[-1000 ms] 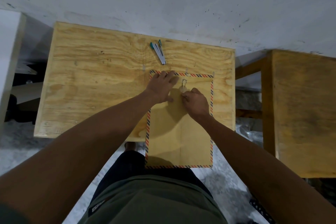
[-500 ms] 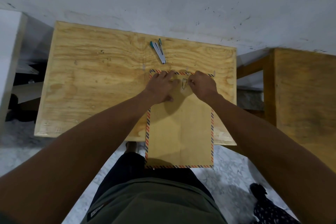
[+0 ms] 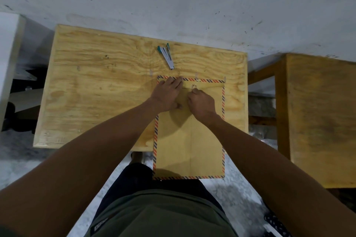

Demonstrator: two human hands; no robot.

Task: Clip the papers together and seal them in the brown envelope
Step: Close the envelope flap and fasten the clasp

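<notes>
Right hand (image 3: pixel 201 103) pinches a paper clip (image 3: pixel 194 87) on the flap of the brown envelope (image 3: pixel 189 140); left hand (image 3: pixel 167 94) presses flat beside it — envelope overhangs the desk's (image 3: pixel 100 90) near edge by its right corner. Stapler (image 3: pixel 167 56) lies near the far edge, apart.

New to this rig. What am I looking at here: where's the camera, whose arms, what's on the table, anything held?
There is no machine here: a person works with two bare hands, and the single picture comes from a wide-angle camera worn on their head, looking down. On the plywood table lies a brown envelope with a striped border, its near end hanging over the table's edge. A stapler lies beyond it. The left hand presses flat on the envelope's top. The right hand has its fingertips at a small metal paper clip on the flap; whether it pinches the clip is too small to tell.
</notes>
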